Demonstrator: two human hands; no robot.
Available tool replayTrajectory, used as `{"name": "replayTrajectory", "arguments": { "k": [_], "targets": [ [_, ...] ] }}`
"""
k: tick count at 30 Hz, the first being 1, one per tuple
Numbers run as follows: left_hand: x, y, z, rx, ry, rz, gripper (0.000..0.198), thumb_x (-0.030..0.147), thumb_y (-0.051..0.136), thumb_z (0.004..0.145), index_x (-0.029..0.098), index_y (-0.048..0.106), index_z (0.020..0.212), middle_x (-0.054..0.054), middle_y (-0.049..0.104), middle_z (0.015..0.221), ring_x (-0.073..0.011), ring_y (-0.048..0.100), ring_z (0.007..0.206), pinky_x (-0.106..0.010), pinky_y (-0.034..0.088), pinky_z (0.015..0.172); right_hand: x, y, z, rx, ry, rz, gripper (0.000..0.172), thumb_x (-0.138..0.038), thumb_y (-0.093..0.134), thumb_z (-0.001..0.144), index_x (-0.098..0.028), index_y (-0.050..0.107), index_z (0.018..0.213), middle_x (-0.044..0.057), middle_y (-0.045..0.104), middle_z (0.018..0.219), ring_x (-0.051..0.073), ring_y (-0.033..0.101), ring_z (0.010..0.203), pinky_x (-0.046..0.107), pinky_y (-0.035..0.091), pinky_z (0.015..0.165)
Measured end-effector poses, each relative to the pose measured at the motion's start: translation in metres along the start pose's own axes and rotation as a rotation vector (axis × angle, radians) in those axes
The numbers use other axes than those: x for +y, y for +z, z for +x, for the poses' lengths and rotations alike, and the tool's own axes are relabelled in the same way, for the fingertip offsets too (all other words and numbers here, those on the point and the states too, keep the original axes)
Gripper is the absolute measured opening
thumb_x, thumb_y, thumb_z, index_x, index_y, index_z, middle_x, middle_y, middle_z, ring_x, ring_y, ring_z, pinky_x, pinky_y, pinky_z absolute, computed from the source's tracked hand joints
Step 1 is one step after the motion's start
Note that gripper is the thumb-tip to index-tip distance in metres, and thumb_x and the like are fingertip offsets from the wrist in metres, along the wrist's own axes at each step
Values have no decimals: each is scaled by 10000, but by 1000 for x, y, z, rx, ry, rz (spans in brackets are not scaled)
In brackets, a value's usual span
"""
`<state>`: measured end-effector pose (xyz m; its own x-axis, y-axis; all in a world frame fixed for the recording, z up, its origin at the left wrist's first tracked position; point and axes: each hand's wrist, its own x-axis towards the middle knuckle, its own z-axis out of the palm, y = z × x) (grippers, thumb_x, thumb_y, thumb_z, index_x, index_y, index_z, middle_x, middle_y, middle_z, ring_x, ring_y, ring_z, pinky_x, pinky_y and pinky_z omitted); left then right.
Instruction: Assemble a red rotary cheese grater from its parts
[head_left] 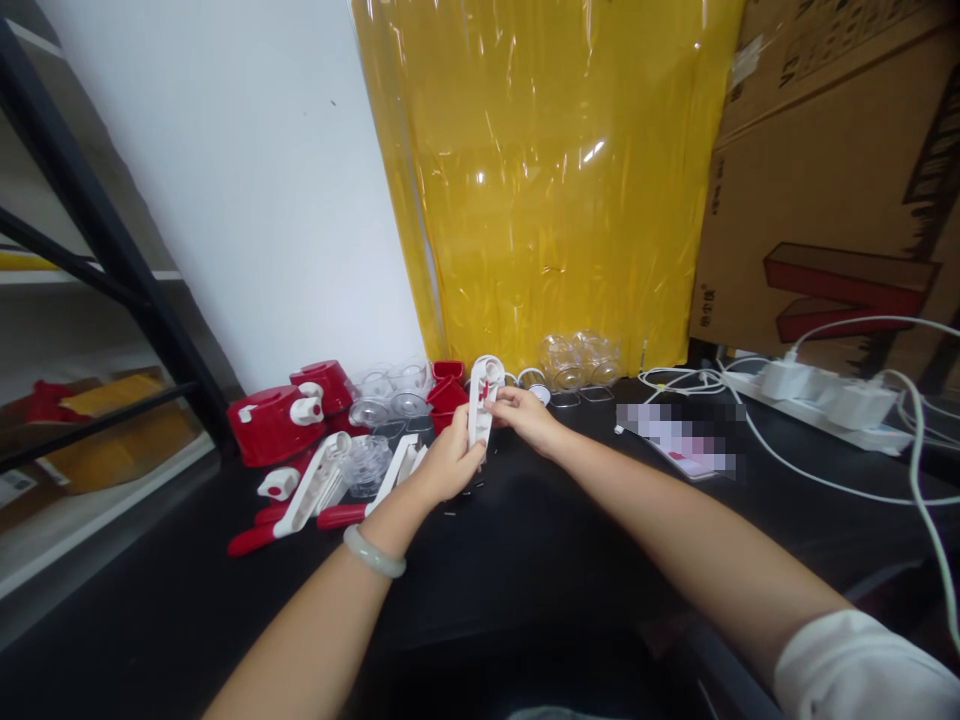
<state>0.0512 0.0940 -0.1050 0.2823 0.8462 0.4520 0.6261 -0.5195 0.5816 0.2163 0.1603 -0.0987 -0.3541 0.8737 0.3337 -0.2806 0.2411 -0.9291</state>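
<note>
My left hand [448, 462] is closed around the lower end of a long white plastic handle piece [484, 398] and holds it upright over the black table [525, 560]. My right hand [525, 415] pinches the same piece near its rounded top, fingers closed. A pale bangle sits on my left wrist. Just left of my hands lie more white handle pieces [319, 488], red handles [341, 516] and clear plastic cups [367, 465].
Red plastic housings [274, 422] stand at the back left, with clear round parts [577, 360] against a yellow plastic sheet [547, 180]. A white power strip [821, 405] with cables lies at right below cardboard boxes [832, 180]. A black metal shelf [90, 260] stands on the left.
</note>
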Motion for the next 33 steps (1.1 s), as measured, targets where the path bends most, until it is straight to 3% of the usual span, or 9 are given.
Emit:
{"name": "replayTrajectory", "arguments": {
  "k": [3,6,11,14,16,20,23,27,33],
  "targets": [
    [2,2,1,20,-9,-86,445,197,499,827,184,417,1264,15,653,761,-185,658,667,-316,511,673,0,0,-1,-8,-16,-4,365,-463,846,628,-187,690,808,16,721,732,161,684,702,321,558,728],
    [8,6,3,47,-41,-312,369,244,542,805,197,435,1155,34,643,724,-167,650,618,-307,532,643,0,2,-1,-20,-52,-21,390,-483,838,631,-187,679,830,14,709,738,166,680,722,324,553,741],
    [18,5,9,145,-156,-536,354,525,528,893,209,439,1026,79,551,547,-134,542,418,-246,448,449,1,7,-2,-61,-159,-102,400,-522,776,706,-196,694,923,22,713,843,157,668,752,305,538,727],
    [19,-13,16,242,-135,-518,420,619,511,894,209,474,981,72,540,498,-132,523,389,-236,420,421,5,9,-6,-88,-211,-199,372,-525,635,852,-201,699,1022,28,702,864,152,662,761,304,530,731],
    [17,-29,19,367,-106,-488,429,642,513,892,216,483,932,57,568,519,-137,573,439,-236,451,462,10,12,-10,-104,-261,-322,308,-435,608,897,-193,694,1068,33,704,878,146,653,768,305,520,757],
    [7,-57,21,593,-120,-450,439,652,548,865,219,477,882,57,585,555,-131,604,452,-228,472,474,21,30,-14,-231,-325,-699,189,-247,609,892,-162,709,1028,58,720,867,162,649,774,306,500,764],
    [-1,-63,20,627,-146,-402,427,635,569,855,222,459,838,66,574,539,-119,578,409,-199,415,409,25,53,-8,-300,-357,-1008,208,-234,606,887,-140,727,1028,98,734,869,211,675,859,329,489,808],
    [-10,-60,19,576,-137,-365,412,615,563,863,225,442,814,74,570,518,-107,546,379,-184,394,382,26,83,4,-289,-223,-1223,259,-334,576,914,-143,748,951,166,747,989,272,699,952,343,494,790],
    [-19,-58,18,587,-122,-251,358,559,490,929,216,471,832,67,586,537,-103,561,392,-178,407,409,33,103,14,-265,-35,-1221,249,-352,574,907,-183,753,941,148,758,1021,284,714,962,334,484,749]
  ]
}}
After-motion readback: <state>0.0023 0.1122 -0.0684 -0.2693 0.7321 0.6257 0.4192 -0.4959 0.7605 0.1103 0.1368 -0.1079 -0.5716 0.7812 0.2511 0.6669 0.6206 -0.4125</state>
